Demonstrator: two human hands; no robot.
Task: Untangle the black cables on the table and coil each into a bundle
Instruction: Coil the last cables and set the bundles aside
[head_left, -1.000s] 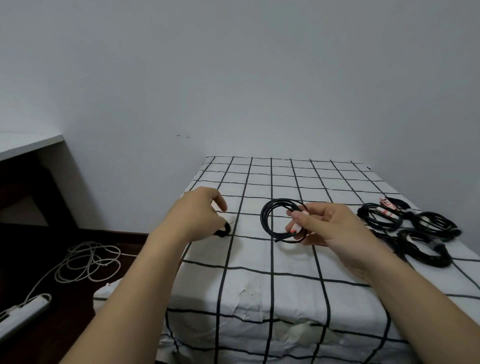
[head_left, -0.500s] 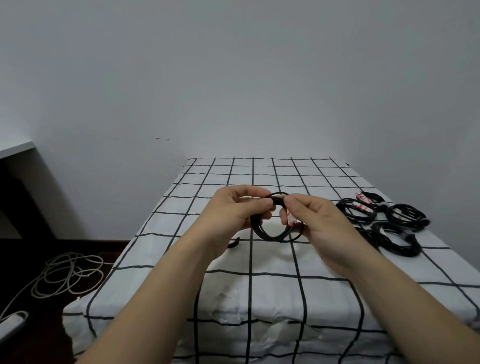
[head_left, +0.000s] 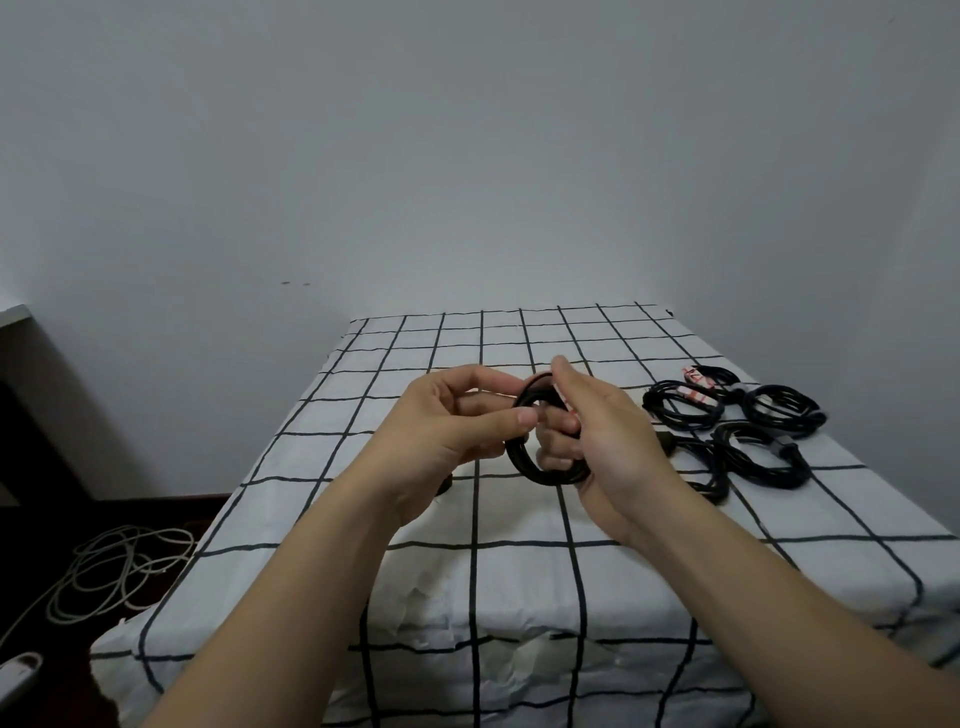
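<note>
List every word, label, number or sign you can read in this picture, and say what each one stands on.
No text can be read.
White and red tag on a coiled black cable bundle on the checked tablecloth: red marks, too small and blurred to read.
Second white and red tag on the bundle behind it: also unreadable.
Black cable coil held between the left hand and right hand: a pale tag peeks out, mostly hidden.

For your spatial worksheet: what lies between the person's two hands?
In the head view, a coiled black cable, held by the left hand and right hand above the checked tablecloth.
</note>
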